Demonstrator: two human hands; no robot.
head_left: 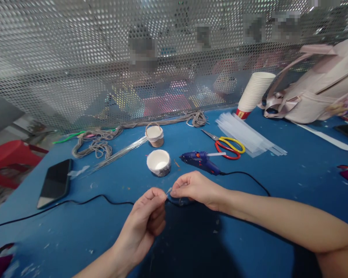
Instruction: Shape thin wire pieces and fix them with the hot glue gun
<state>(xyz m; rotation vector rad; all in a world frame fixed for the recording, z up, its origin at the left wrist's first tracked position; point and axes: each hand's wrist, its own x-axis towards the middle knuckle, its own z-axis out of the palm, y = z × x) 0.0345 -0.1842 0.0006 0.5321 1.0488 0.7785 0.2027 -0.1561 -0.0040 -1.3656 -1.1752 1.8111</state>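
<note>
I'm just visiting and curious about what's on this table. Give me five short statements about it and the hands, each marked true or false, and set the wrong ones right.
1. The right hand is holding the glue gun. False: the glue gun lies on the blue table.
2. The scissors have one red handle loop and one yellow one. True.
3. The stack of paper cups is beside the phone. False: it is next to the pale pink backpack, and the phone is at the other side of the table.
4. The fingertips of the left hand and right hand are close together, at a small clear piece. True.
5. The scissors are shut inside a case. False: they lie uncovered.
</note>
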